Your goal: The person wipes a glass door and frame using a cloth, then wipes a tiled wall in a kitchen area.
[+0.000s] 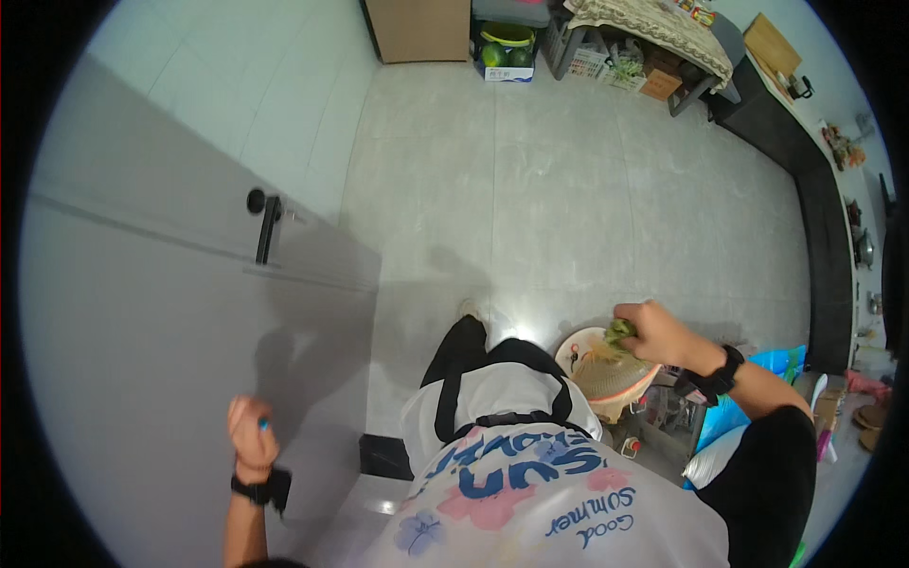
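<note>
My right hand (657,335) is closed around a bunch of green vegetables (620,331), whose pale, thin ends hang down. Under it, to the right of my legs, is a round basket or bowl (603,376) with an orange-red rim stripe; whether the bunch touches it I cannot tell. My left hand (253,434) is raised beside the grey door (177,341), fingers curled, with a small blue spot at the fingers; whether it holds something small I cannot tell. Both wrists wear black bands with a device.
A black door handle (267,231) juts out at the left. Right of me stand a shelf with bottles and a blue bag (721,419). A dark counter (827,263) runs along the right. Ahead are a cloth-covered table (653,35), crates and a carton of green melons (508,73).
</note>
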Demonstrator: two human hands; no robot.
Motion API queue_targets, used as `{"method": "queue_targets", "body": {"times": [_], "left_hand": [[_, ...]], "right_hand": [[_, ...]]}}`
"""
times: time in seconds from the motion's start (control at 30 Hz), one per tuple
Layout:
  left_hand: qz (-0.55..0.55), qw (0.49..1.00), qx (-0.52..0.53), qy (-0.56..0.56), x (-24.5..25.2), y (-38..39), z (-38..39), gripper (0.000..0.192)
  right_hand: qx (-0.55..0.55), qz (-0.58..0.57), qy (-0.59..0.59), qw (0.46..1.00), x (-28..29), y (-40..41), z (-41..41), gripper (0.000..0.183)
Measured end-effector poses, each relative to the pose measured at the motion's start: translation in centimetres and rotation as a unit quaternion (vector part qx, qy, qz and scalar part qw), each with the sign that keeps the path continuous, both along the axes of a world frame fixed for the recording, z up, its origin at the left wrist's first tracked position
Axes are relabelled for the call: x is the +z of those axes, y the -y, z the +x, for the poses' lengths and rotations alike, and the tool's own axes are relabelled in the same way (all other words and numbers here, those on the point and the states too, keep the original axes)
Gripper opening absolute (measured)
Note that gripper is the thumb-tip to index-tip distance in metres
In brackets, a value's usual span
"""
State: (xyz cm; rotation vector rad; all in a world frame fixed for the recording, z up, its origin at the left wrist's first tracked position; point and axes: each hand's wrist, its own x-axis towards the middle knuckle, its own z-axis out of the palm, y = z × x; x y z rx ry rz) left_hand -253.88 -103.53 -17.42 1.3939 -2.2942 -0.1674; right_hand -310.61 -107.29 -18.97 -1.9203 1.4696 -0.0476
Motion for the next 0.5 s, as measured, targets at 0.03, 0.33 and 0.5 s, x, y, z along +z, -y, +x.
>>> {"method": "queue_targets", "body": {"times": [0.03,0.33,0.5], "left_hand": [[-0.018,1.000,-0.020,0.004,1.0,5.0,-4.3,0.013],[0.048,0.936,0.266,0.227,0.7,20.5,-9.7,0.015],[0.243,0.825,0.421,0.289,-3.8,23.1,-6.8,0.029]], "right_hand": [[-0.007,0.000,0.001,1.000,1.0,0.8,-1.5,0.016],[-0.439,-0.085,0.187,0.875,2.3,4.2,-17.0,0.026],[-0.455,-0.035,0.244,0.856,-1.5,15.3,-23.8,0.017]]}}
